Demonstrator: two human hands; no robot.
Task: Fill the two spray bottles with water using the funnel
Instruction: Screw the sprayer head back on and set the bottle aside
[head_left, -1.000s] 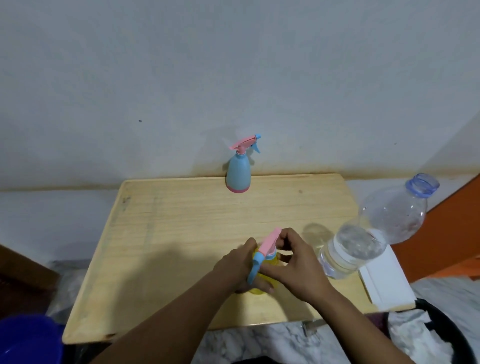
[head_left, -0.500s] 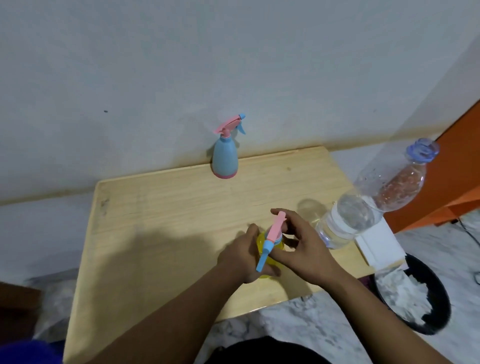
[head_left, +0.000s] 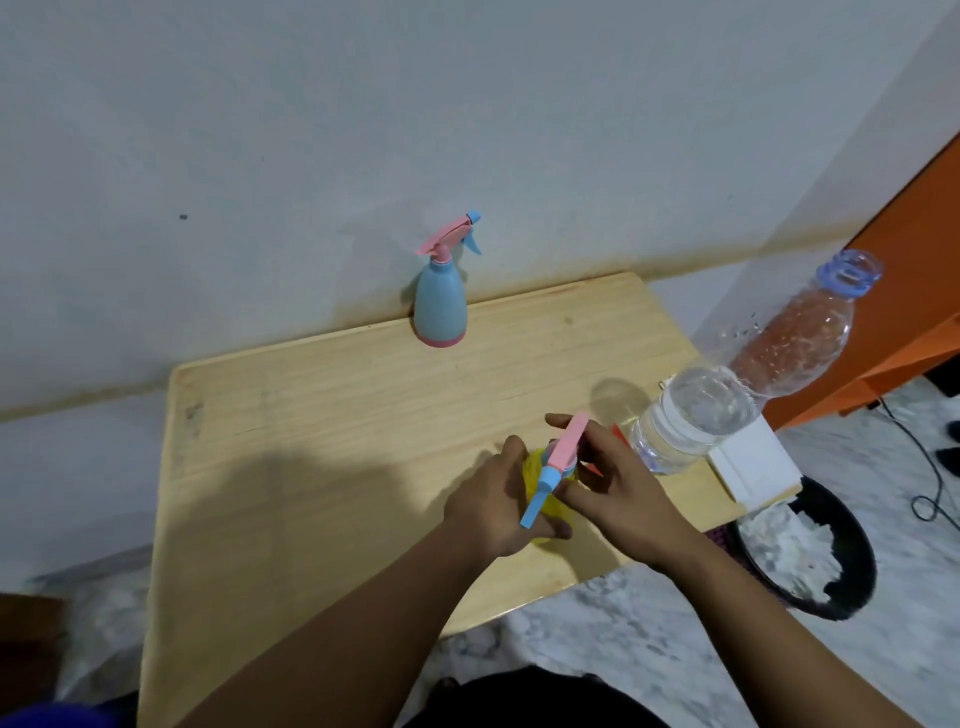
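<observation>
A yellow spray bottle (head_left: 535, 470) stands near the front of the wooden table (head_left: 322, 415). My left hand (head_left: 498, 504) grips its body from the left. My right hand (head_left: 613, 488) pinches its pink and blue spray head (head_left: 563, 452), which sits on the bottle's neck. A blue spray bottle (head_left: 440, 306) with a pink base and pink head stands upright at the table's back edge by the wall. A clear water bottle (head_left: 727, 395) with an open blue neck stands at the table's right edge, partly full. A small red piece (head_left: 619, 434) shows behind my right hand; no funnel is plainly visible.
A white folded item (head_left: 753, 462) lies at the table's right edge. A black bin (head_left: 815, 561) holding white paper sits on the marble floor to the right. Orange furniture (head_left: 909, 291) stands at the far right, with a black cable on the floor.
The view has swung left and down. Both hands have stayed on the yellow bottle, and the pink spray head has turned a little between my right fingers.
</observation>
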